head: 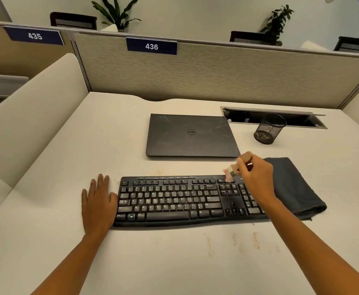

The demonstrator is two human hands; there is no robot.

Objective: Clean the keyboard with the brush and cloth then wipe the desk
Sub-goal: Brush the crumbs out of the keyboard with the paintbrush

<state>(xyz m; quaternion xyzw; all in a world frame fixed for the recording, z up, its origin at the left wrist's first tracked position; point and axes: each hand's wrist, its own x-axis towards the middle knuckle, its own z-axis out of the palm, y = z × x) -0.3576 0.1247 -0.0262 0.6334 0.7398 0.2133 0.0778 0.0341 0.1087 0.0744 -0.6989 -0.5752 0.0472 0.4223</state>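
Note:
A black keyboard [174,201] lies across the middle of the white desk [46,209]. My right hand [256,179] grips a small wooden-handled brush [236,167], whose pale bristles touch the keyboard's top right rows. My left hand [98,204] lies flat on the desk with straight fingers, against the keyboard's left end. A dark grey folded cloth [295,188] rests on the desk just right of the keyboard, partly behind my right wrist. Brownish crumbs [255,241] are scattered on the desk in front of the keyboard.
A shut black laptop [191,136] lies behind the keyboard. A black mesh pen cup [269,128] stands at the back right, before an open cable slot [276,118]. A fabric partition [216,77] walls the desk's far edge, and cream side panels flank it.

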